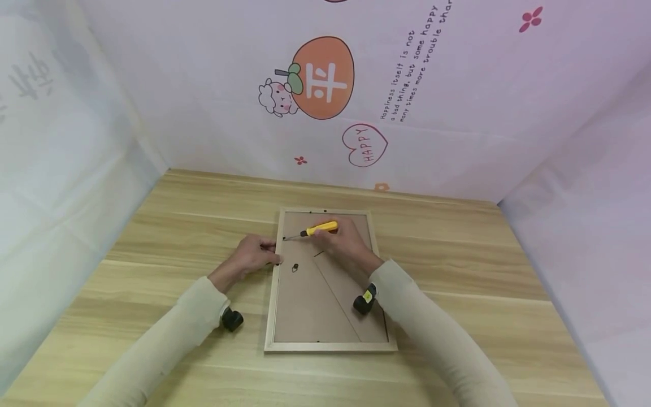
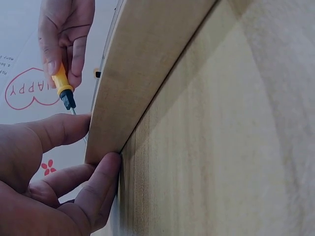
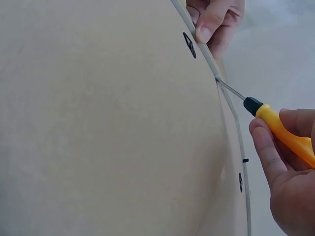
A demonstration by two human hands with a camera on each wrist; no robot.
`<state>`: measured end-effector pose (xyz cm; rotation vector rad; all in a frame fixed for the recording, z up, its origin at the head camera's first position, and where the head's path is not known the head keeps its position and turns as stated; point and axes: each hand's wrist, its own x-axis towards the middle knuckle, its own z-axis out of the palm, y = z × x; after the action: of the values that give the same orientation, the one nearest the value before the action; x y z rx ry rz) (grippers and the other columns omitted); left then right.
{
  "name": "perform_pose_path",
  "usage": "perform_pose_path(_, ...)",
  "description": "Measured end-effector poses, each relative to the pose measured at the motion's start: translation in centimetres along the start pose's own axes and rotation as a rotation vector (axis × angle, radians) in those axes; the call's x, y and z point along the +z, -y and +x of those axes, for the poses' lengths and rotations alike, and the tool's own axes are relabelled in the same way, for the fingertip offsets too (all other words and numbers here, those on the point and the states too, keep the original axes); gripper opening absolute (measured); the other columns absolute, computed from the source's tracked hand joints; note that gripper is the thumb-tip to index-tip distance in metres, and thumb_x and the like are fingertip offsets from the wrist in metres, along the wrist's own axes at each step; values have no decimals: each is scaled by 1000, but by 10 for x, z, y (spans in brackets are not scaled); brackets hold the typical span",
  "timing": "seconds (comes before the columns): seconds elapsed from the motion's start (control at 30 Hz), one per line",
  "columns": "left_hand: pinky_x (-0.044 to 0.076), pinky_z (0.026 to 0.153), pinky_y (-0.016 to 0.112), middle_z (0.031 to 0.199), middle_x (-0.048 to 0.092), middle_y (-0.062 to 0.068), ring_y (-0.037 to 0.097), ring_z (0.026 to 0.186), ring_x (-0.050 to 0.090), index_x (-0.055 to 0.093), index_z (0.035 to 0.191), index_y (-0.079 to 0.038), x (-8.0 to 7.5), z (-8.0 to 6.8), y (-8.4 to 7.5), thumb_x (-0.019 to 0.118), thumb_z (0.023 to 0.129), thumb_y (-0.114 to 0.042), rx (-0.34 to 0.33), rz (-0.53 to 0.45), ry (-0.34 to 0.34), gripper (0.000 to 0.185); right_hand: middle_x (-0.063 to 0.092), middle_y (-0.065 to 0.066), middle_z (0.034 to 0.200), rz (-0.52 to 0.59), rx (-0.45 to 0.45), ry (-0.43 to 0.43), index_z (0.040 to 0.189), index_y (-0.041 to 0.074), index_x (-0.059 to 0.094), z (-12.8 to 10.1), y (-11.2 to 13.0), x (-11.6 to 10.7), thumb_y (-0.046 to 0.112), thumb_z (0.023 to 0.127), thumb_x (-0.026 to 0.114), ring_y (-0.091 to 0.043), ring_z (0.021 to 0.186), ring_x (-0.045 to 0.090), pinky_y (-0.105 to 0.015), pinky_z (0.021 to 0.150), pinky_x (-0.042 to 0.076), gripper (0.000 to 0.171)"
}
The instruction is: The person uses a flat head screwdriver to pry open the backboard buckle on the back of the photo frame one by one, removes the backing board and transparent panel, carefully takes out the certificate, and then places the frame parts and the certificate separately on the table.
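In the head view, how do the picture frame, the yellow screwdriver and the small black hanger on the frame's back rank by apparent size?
1. Picture frame, by far the largest.
2. Screwdriver, held by the right hand.
3. Hanger, the smallest, a tiny dark mark.

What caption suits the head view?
Right hand works a yellow screwdriver at a picture frame's back; left hand steadies its edge.

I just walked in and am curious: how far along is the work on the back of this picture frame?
Early, it seems. The picture frame lies face down, its backing board in place. In hand: the right hand holds a yellow screwdriver, its tip at the frame's left edge, while the left hand steadies that edge. Left: small black tabs elsewhere along the edge look untouched.
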<state>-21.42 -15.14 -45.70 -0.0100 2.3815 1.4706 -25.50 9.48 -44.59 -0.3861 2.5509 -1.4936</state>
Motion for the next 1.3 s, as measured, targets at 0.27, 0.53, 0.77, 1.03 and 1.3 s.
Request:
perform_pose_path(0.27,53,73,22,106,67,15,20,91,61,64,124,3,-1,-1,1,75,83,-9,-4,-11,-2,45,67,-4,106,-41,-8,-27,107,13,71,0,5,3,20,93,68,-19,93,56,-29,80,49,16)
perform_pose_path(0.53,55,75,22,107,67,16,20,91,63,63,124,4,0,1,2,75,82,-8,-4,-26,-5,45,67,-4,103,-47,-29,-113,108,13,72,-6,5,11,20,92,70,-17,90,55,-25,76,49,17)
perform_pose_path(0.77,55,74,22,106,69,16,18,89,64,65,123,3,-1,1,2,74,83,-7,3,-33,1,42,66,-6,115,115,62,-130,110,8,71,-9,0,12,13,92,68,-19,99,57,-27,83,51,19)
perform_pose_path(1.03,56,73,22,105,69,15,18,87,64,65,123,2,0,1,3,75,82,-7,-5,-44,0,43,64,-7,117,197,100,-95,111,9,71,-8,-4,10,12,91,70,-19,101,56,-28,85,50,20)
perform_pose_path(1.3,54,72,23,103,69,13,18,87,62,66,122,1,-1,-1,1,74,83,-7,0,-30,0,41,63,-5,111,143,84,-61,111,13,70,-4,-1,10,18,93,69,-18,97,54,-28,82,49,19)
